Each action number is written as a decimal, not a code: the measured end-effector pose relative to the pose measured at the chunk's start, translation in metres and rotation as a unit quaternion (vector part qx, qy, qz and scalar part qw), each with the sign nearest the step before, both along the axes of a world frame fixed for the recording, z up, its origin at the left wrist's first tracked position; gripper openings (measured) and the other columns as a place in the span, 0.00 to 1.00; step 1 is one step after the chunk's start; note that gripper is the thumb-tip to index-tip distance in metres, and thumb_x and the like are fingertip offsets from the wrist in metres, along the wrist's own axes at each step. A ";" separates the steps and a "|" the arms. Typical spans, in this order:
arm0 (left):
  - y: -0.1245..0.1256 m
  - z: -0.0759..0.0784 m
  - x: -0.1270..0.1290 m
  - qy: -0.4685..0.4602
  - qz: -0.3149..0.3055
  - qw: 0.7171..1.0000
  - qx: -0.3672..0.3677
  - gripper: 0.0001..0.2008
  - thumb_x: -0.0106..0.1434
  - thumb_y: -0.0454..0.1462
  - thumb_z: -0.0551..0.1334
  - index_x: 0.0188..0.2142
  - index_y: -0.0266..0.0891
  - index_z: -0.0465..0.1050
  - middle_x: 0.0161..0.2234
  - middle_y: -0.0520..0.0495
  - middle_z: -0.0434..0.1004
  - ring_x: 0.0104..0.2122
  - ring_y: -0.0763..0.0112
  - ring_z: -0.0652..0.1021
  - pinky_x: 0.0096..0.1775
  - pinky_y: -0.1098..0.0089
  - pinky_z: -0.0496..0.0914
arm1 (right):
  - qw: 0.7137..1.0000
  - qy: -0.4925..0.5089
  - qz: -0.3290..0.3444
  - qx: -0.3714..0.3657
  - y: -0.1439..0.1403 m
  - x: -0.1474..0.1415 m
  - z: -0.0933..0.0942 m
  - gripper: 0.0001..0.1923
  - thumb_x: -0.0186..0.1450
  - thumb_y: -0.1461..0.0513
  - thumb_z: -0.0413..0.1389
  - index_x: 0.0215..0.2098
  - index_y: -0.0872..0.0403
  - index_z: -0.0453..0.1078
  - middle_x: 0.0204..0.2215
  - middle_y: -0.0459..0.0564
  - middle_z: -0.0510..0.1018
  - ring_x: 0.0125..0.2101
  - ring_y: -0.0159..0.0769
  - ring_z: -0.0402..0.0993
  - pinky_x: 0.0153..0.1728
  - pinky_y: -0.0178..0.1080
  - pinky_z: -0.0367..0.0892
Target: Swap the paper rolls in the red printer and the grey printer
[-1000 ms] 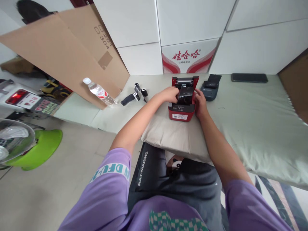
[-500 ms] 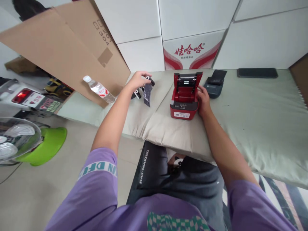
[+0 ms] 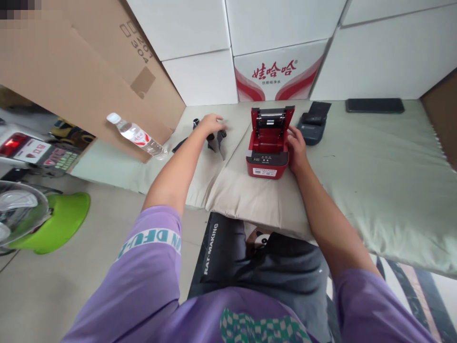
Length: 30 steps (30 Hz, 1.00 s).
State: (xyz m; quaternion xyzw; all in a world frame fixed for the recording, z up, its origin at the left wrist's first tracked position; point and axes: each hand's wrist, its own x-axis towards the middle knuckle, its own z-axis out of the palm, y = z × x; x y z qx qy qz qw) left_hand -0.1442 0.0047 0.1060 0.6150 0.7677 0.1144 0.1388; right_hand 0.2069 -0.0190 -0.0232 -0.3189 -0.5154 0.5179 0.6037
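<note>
Fingers [image 3: 218, 125] of the left hand [image 3: 210, 125] grip a black roll [image 3: 218, 140] at ten o'clock from the red printer [image 3: 268, 147]. Right hand [image 3: 295, 152] rests loosely at its three o'clock side; better hold it steady and set the roll down gently.

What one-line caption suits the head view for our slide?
Right hand steadies an open red label printer while the left hand reaches the black ribbon rolls beside it.

Red Chinese characters reading 娃哈哈 are showing on the white carton [image 3: 276, 76] at the far wall, the cardboard sheet [image 3: 107, 62] far left is carrying "201" and "304", the dark trousers [image 3: 228, 257] near are bearing "RAT-MAKING", and the purple sleeve [image 3: 150, 243] is displaying what looks like "DFU".
</note>
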 end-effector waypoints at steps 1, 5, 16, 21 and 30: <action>0.000 0.002 -0.006 0.001 0.022 1.000 0.012 0.31 0.60 0.45 0.72 0.62 0.42 0.79 0.54 0.41 0.86 0.52 0.59 0.81 0.58 0.61 0.71 | 1.000 0.001 0.000 -0.002 0.000 0.000 0.000 0.41 0.53 0.31 0.68 0.58 0.39 0.74 0.54 0.48 0.84 0.57 0.52 0.82 0.58 0.54 0.79; -0.002 0.011 -0.028 0.050 0.047 0.997 -0.026 0.27 0.57 0.47 0.75 0.56 0.43 0.82 0.52 0.41 0.87 0.51 0.56 0.82 0.56 0.59 0.72 | 1.000 0.018 0.003 -0.019 -0.001 0.000 0.001 0.41 0.53 0.32 0.69 0.57 0.39 0.74 0.53 0.47 0.84 0.56 0.52 0.82 0.59 0.54 0.79; -0.039 0.006 -0.025 0.190 0.007 0.979 -0.069 0.22 0.57 0.38 0.74 0.53 0.42 0.83 0.41 0.48 0.84 0.55 0.59 0.75 0.59 0.59 0.68 | 1.000 0.020 -0.003 -0.016 0.001 -0.001 0.000 0.38 0.54 0.33 0.69 0.57 0.39 0.75 0.49 0.47 0.85 0.53 0.50 0.84 0.57 0.54 0.81; -0.051 0.028 -0.029 0.162 0.000 0.986 0.031 0.21 0.61 0.41 0.70 0.54 0.44 0.84 0.48 0.40 0.85 0.61 0.49 0.74 0.66 0.51 0.65 | 1.000 0.011 0.001 -0.007 0.003 0.001 -0.004 0.39 0.55 0.33 0.69 0.58 0.39 0.75 0.51 0.47 0.85 0.54 0.51 0.84 0.57 0.54 0.81; -0.102 0.086 0.026 -0.185 -0.073 0.964 0.173 0.23 0.71 0.41 0.65 0.64 0.44 0.73 0.51 0.47 0.81 0.56 0.57 0.82 0.54 0.58 0.77 | 0.999 0.038 -0.005 -0.023 0.002 -0.002 -0.001 0.37 0.53 0.36 0.71 0.56 0.39 0.76 0.50 0.46 0.86 0.53 0.50 0.84 0.59 0.55 0.79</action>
